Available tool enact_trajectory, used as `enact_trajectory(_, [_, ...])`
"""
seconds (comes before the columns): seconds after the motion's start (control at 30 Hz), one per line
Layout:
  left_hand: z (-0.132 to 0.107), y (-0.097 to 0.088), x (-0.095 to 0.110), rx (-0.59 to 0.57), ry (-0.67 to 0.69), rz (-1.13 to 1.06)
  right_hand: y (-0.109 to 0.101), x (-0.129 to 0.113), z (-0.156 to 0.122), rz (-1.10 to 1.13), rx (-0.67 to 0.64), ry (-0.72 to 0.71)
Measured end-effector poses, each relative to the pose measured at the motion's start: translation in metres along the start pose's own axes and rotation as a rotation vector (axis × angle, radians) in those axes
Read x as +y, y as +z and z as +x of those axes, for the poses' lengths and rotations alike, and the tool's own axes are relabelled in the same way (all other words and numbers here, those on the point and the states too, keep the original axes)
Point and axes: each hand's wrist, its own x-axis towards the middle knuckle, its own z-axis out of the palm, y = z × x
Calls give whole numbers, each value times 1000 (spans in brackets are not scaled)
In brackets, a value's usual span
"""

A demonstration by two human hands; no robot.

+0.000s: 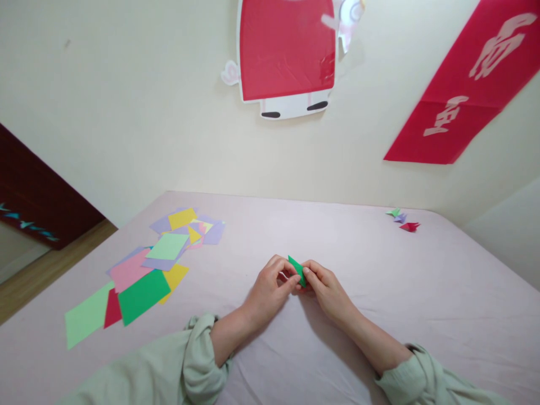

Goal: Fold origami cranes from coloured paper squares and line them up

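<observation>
A small folded piece of green paper (297, 269) is pinched between both my hands at the middle of the pale pink sheet (379, 315). My left hand (270, 289) has its fingers curled onto the paper's left side. My right hand (324, 287) grips the right side with thumb and fingertips. Both wrists rest on the sheet, and pale green sleeves are pushed up my forearms.
A loose spread of coloured paper squares (143, 267) lies at the left: green, pink, purple, yellow, red. Three small folded paper figures (403, 219) sit at the far right by the wall. Red posters hang on the wall; wooden floor shows at the far left.
</observation>
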Motion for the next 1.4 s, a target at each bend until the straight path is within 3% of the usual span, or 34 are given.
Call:
enact_trajectory(0.43, [0,2,-6,40,39,120,2,-2,-1,-8,13,-30])
enact_trajectory(0.73, [-2,0,1,33,131,150,4,2,-4,-151,54,-84])
enact_trajectory(1.4, [-4,1,1,32,154,196,2,-7,-8,-322,75,-143])
